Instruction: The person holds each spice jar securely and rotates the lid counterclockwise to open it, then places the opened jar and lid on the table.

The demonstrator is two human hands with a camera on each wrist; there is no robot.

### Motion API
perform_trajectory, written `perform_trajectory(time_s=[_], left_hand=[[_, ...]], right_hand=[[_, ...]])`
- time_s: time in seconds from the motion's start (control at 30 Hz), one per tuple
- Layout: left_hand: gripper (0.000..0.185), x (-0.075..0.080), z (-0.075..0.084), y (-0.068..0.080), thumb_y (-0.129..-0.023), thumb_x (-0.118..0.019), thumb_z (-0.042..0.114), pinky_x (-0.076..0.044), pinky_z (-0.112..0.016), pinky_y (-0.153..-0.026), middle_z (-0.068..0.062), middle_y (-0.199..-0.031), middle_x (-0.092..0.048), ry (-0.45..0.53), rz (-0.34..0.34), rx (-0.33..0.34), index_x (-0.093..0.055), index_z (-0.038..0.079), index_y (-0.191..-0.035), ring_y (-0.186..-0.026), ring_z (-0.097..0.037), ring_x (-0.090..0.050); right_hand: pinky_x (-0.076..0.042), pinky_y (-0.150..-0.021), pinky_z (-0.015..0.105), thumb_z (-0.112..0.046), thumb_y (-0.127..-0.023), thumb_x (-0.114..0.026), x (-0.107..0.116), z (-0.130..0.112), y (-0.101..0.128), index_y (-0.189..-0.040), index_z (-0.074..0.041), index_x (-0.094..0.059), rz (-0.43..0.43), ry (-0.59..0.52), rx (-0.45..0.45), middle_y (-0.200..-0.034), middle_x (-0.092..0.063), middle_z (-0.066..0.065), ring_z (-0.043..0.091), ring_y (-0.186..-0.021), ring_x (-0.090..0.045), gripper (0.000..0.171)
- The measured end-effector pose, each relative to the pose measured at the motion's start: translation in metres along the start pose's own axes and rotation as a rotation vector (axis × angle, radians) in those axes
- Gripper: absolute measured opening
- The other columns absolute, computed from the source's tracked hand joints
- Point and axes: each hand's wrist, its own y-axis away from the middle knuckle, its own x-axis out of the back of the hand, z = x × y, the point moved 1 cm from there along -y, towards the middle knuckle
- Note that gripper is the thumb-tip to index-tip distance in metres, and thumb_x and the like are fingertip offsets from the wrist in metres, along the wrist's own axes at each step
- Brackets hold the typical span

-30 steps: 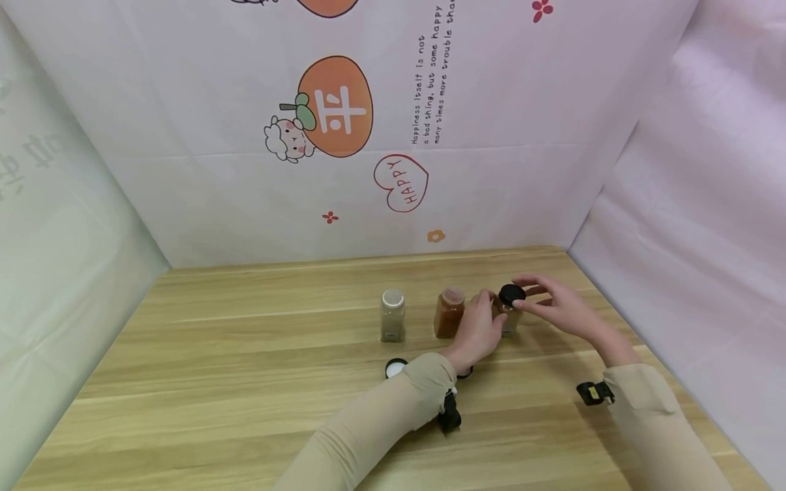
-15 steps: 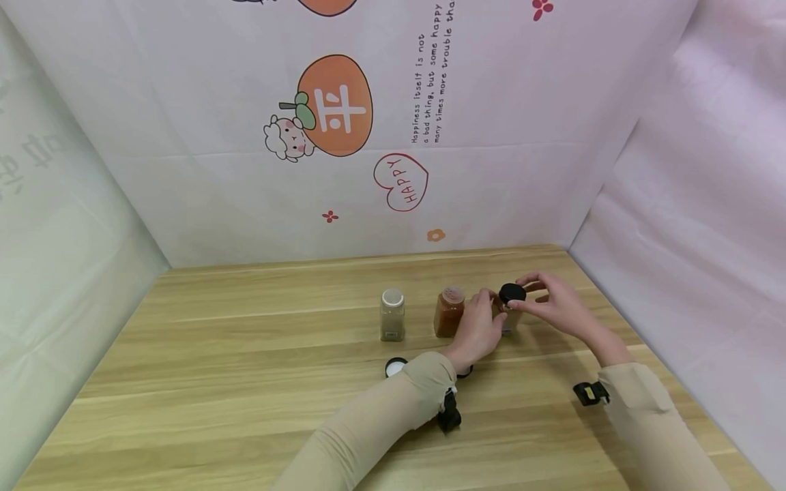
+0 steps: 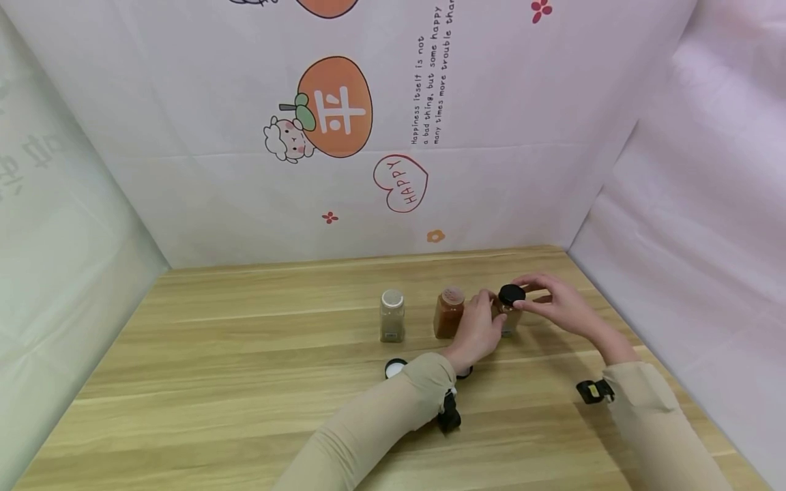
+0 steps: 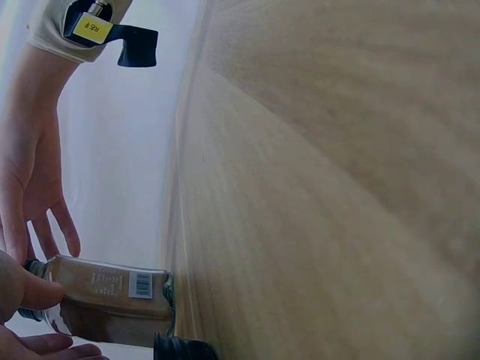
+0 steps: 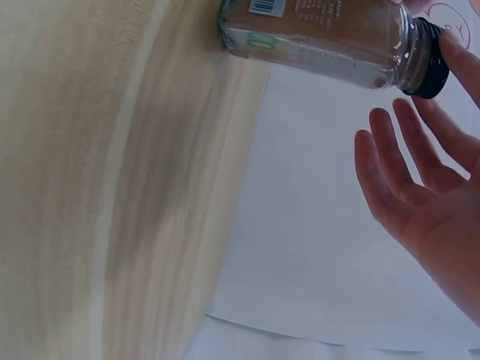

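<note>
Head view: three spice jars stand in a row on the wooden table (image 3: pixel 245 382), toward its far right. The right jar (image 3: pixel 507 320) carries a black cap (image 3: pixel 512 294). The left hand (image 3: pixel 477 333) wraps the body of this jar from the near-left side, with fingers and thumb curled round it. The right hand (image 3: pixel 561 307) holds the black cap by its rim between thumb and fingertips, while the remaining fingers are spread; the right wrist view shows those fingers (image 5: pixel 405 176) extended clear of the glass.

Status, as judged from the frames: the cap sits on the neck of the right jar, but whether it is fully tightened cannot be determined. The middle jar (image 3: pixel 449 314), with red-brown contents, and the left jar (image 3: pixel 392 316), with pale contents, stand uncapped. Two loose caps lie on the table nearer the person: one (image 3: pixel 396 367) near the left jar, one (image 3: pixel 464 372) mostly hidden behind the left wrist. Two jars remain without caps.
</note>
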Motion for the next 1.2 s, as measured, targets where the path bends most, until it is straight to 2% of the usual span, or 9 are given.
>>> perform_trajectory(time_s=[0.17,0.47,0.7,0.83,1.03,1.2], left_hand=[[0.034,-0.0004,-0.0002,0.0,-0.094,-0.059,0.022,-0.049,-0.023,-0.085,-0.005,-0.122,-0.056,0.0,0.0,-0.005,-0.048,0.013,-0.125,-0.109,-0.013,-0.057],[0.035,0.0004,0.0003,0.0004,-0.094,-0.06,0.022,-0.049,-0.023,-0.085,-0.006,-0.122,-0.056,-0.004,0.005,-0.014,-0.048,0.013,-0.125,-0.109,-0.013,-0.057],[0.034,0.0,0.0002,-0.0005,-0.094,-0.06,0.022,-0.049,-0.023,-0.085,-0.006,-0.121,-0.056,-0.006,0.002,-0.005,-0.048,0.013,-0.125,-0.109,-0.013,-0.057],[0.034,-0.0001,0.0004,0.0,-0.094,-0.061,0.022,-0.049,-0.023,-0.085,-0.006,-0.121,-0.056,-0.005,0.005,-0.002,-0.048,0.013,-0.124,-0.109,-0.014,-0.058],[0.034,-0.0003,0.0001,0.0006,-0.094,-0.06,0.022,-0.049,-0.024,-0.086,-0.007,-0.122,-0.056,-0.008,0.004,-0.01,-0.048,0.012,-0.124,-0.11,-0.014,-0.057],[0.034,-0.0003,0.0001,0.0007,-0.094,-0.06,0.022,-0.049,-0.024,-0.086,-0.006,-0.122,-0.056,-0.015,0.009,-0.014,-0.048,0.013,-0.124,-0.109,-0.014,-0.057]], right_hand=[[-0.054,-0.082,0.045,-0.021,-0.091,-0.065,0.0046,0.0019,0.0008,-0.126,-0.009,-0.057,-0.051,0.013,0.033,-0.13,-0.054,0.013,0.033,-0.11,-0.057,0.038],[-0.049,-0.087,0.054,-0.018,-0.095,-0.058,0.0076,0.0074,0.0008,-0.133,-0.009,-0.052,-0.122,-0.009,0.07,-0.134,-0.05,0.016,0.038,-0.114,-0.054,0.04],[-0.051,-0.088,0.044,-0.016,-0.095,-0.058,0.0074,0.0055,0.0011,-0.134,-0.008,-0.051,-0.132,0.018,0.099,-0.135,-0.052,0.014,0.034,-0.113,-0.056,0.04],[-0.049,-0.089,0.048,-0.018,-0.096,-0.057,0.0077,0.0054,0.0013,-0.138,-0.007,-0.046,-0.142,-0.001,0.072,-0.138,-0.049,0.016,0.038,-0.115,-0.054,0.044],[-0.05,-0.087,0.051,-0.027,-0.095,-0.058,0.006,0.002,0.0013,-0.142,-0.008,-0.039,-0.114,-0.039,-0.031,-0.136,-0.049,0.021,0.041,-0.116,-0.053,0.055],[-0.05,-0.087,0.052,-0.03,-0.091,-0.064,-0.0005,-0.0007,0.0,-0.138,-0.003,-0.041,-0.069,-0.032,-0.081,-0.134,-0.05,0.022,0.042,-0.114,-0.053,0.059]])
